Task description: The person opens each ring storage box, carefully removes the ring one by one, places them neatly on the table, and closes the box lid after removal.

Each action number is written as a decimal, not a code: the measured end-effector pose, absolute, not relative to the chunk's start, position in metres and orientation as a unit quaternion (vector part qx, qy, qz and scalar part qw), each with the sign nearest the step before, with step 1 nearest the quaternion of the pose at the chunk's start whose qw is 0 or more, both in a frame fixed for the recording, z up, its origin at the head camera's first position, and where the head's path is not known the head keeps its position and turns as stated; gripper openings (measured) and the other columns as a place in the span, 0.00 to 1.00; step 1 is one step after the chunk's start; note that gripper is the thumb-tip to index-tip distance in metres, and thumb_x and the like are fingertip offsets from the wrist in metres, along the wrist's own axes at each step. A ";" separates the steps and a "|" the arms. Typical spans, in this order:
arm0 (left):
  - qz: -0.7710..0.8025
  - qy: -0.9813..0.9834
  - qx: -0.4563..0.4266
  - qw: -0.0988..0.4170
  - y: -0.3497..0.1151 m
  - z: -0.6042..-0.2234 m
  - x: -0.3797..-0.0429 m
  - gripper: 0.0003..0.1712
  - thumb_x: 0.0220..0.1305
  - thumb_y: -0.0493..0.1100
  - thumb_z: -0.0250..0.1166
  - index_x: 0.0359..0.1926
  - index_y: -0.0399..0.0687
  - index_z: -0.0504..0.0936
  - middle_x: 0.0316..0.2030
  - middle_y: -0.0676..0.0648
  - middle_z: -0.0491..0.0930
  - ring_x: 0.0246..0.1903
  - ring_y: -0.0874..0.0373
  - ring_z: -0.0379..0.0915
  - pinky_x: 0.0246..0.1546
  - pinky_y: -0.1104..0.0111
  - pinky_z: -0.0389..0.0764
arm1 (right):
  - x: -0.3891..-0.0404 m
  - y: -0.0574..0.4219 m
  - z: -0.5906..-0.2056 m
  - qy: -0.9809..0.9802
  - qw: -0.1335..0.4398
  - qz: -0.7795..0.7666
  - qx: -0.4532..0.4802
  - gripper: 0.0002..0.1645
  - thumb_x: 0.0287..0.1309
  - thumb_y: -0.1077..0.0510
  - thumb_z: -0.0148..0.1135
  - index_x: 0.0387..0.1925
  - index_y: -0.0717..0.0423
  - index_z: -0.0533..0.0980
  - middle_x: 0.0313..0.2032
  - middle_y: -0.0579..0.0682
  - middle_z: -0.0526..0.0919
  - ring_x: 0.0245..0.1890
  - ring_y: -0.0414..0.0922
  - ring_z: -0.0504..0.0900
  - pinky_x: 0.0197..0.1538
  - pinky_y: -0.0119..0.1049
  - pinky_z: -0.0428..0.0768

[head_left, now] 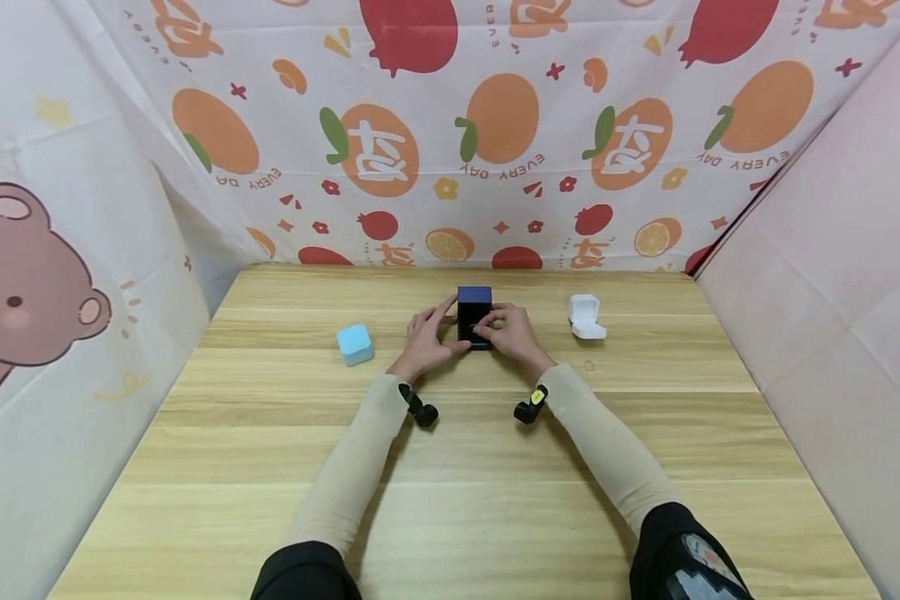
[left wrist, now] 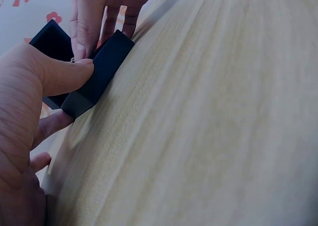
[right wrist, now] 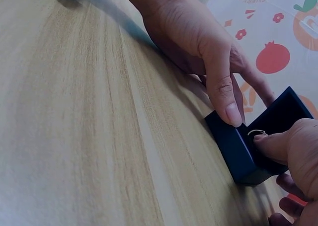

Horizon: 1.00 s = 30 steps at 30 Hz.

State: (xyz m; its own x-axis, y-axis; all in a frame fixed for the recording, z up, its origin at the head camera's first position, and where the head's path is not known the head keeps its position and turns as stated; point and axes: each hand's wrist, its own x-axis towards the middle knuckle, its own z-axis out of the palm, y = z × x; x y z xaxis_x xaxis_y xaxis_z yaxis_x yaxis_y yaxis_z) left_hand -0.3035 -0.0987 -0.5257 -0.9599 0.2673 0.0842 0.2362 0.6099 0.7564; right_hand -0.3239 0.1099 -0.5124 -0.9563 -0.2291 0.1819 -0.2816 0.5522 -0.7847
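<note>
A dark blue ring box (head_left: 474, 298) stands on the table with its lid raised. My left hand (head_left: 431, 343) grips the box from its left side, its thumb (left wrist: 69, 76) lying on the front rim. From the right, my right hand (head_left: 516, 337) reaches into the box and pinches a thin ring (right wrist: 257, 132) at the opening. The ring's lower part is hidden by the box and the fingers. In the left wrist view, the right hand (left wrist: 94, 15) covers most of the box's inside.
A light blue box (head_left: 356, 344) sits left of my hands. On the right stands an open white ring box (head_left: 587, 321), with a small, faint ring-like object (head_left: 588, 365) on the wooden table (head_left: 465, 500) in front. A fruit-print curtain (head_left: 435, 167) hangs behind the table.
</note>
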 end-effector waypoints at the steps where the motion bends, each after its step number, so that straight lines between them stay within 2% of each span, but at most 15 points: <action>1: 0.418 0.897 0.140 0.019 -0.099 -0.526 -0.304 0.53 0.63 0.56 0.71 0.80 0.73 0.48 0.68 0.46 0.77 0.78 0.47 0.45 0.78 0.47 0.38 | -0.323 0.110 -0.512 -0.881 0.029 0.450 0.145 0.08 0.58 0.58 0.73 0.32 0.61 0.88 0.58 0.66 0.82 0.66 0.59 0.76 0.71 0.52 0.72; 12: 0.419 0.896 0.144 0.007 -0.099 -0.528 -0.304 0.53 0.62 0.55 0.72 0.80 0.73 0.50 0.66 0.44 0.78 0.76 0.46 0.49 0.76 0.46 0.40 | -0.323 0.110 -0.512 -0.884 0.026 0.443 0.148 0.09 0.60 0.57 0.72 0.32 0.61 0.88 0.57 0.66 0.83 0.68 0.58 0.74 0.73 0.54 0.69; 30: 0.419 0.897 0.140 0.013 -0.100 -0.526 -0.303 0.52 0.63 0.56 0.71 0.80 0.75 0.49 0.67 0.45 0.77 0.77 0.45 0.47 0.77 0.45 0.39 | -0.325 0.112 -0.507 -0.890 0.013 0.425 0.161 0.08 0.62 0.58 0.70 0.34 0.60 0.88 0.59 0.66 0.81 0.69 0.59 0.73 0.75 0.55 0.66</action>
State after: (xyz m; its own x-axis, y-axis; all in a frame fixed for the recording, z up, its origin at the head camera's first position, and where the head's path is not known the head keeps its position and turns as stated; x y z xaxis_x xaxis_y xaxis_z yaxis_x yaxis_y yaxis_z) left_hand -0.3027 -0.1002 -0.5264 -0.9602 0.2628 0.0941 0.2407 0.6087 0.7560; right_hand -0.3247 0.1115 -0.5074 -0.9479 -0.2757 0.1593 -0.2972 0.5862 -0.7537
